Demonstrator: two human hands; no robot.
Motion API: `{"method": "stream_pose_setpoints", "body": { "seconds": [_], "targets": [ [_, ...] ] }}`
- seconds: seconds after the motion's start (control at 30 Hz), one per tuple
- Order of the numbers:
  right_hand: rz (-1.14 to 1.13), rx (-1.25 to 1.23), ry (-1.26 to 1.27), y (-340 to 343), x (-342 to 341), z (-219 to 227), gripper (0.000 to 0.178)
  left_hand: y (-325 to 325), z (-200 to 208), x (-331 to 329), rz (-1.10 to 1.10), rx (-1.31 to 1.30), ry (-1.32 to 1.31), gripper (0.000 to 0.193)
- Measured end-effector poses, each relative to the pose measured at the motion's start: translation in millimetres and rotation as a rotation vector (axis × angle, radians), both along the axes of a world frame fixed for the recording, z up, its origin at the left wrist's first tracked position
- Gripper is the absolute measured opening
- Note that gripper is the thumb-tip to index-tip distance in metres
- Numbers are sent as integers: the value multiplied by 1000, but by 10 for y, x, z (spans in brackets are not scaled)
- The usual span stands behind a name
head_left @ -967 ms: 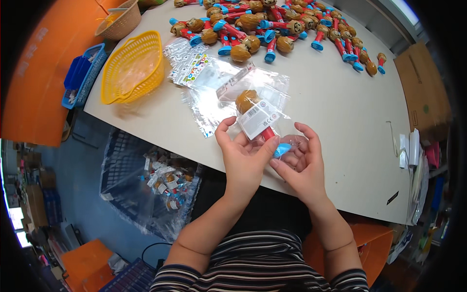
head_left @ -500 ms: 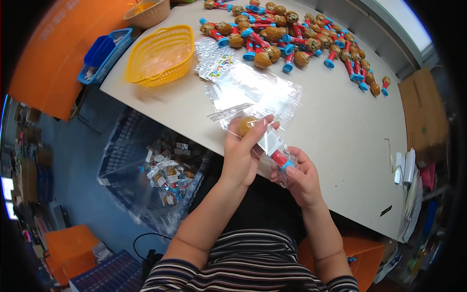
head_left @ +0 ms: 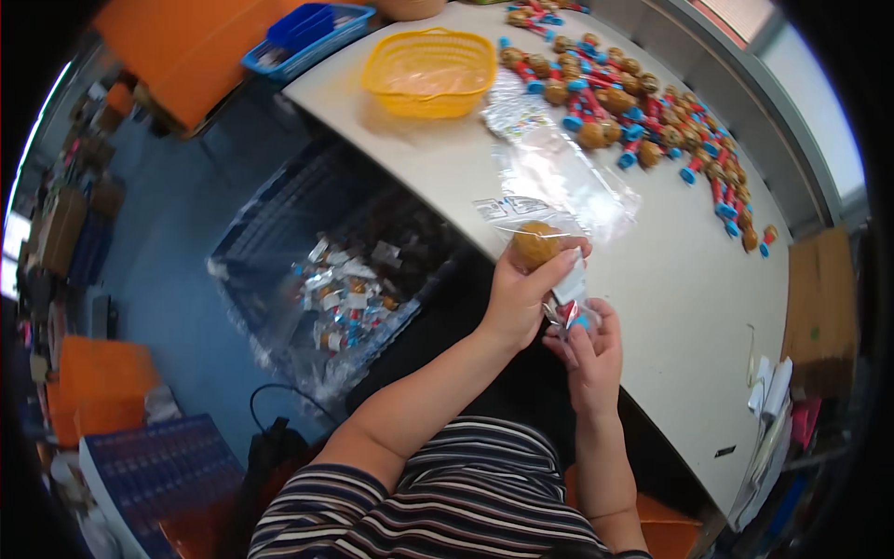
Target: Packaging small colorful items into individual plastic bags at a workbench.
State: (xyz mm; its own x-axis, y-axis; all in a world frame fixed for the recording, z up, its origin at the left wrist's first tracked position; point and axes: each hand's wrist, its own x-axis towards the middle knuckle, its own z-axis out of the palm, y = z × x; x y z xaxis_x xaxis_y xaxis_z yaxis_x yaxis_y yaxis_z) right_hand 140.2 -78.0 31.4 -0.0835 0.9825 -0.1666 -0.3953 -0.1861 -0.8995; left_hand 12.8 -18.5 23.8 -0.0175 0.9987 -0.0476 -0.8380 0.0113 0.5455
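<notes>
A small toy with a round brown head, a red stem and a blue end sits in a clear plastic bag, tilted over the table's near edge. My left hand is closed round it just below the head, thumb on top. At the blue end, the fingers of my right hand pinch the toy through the film. The bag's open-looking top sticks out past the head. A white label lies along the stem. Just beyond my hands, flat clear bags are spread on the table, beside a pile of similar unbagged toys.
A yellow basket stands on the table at the far left. Below the table edge, a dark blue crate lined with plastic holds several bagged toys. A cardboard box stands at the right, and blue trays lie at the far left.
The view has swung left, so the table and crate appear shifted right. Both hands still hold the bagged toy, and they are now nearer the table's edge.
</notes>
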Motion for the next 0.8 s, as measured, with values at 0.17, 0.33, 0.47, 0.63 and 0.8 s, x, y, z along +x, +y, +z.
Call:
{"method": "stream_pose_setpoints", "body": {
  "seconds": [0.17,0.33,0.47,0.63,0.8],
  "targets": [
    [-25,285,-242,-45,-174,-167,26,-175,6,-102,161,-44,103,25],
    [16,313,-283,-30,-359,-229,26,-244,2,-359,37,-48,33,32],
    [47,386,-298,-7,-434,-231,29,-222,-91,-600,-170,159,7,39],
    [11,457,-533,71,-458,-288,39,-179,-152,-770,-207,229,129,48],
    [231,596,-797,238,-418,-105,58,-352,-731,-1420,25,97,-192,59]
  ]
}}
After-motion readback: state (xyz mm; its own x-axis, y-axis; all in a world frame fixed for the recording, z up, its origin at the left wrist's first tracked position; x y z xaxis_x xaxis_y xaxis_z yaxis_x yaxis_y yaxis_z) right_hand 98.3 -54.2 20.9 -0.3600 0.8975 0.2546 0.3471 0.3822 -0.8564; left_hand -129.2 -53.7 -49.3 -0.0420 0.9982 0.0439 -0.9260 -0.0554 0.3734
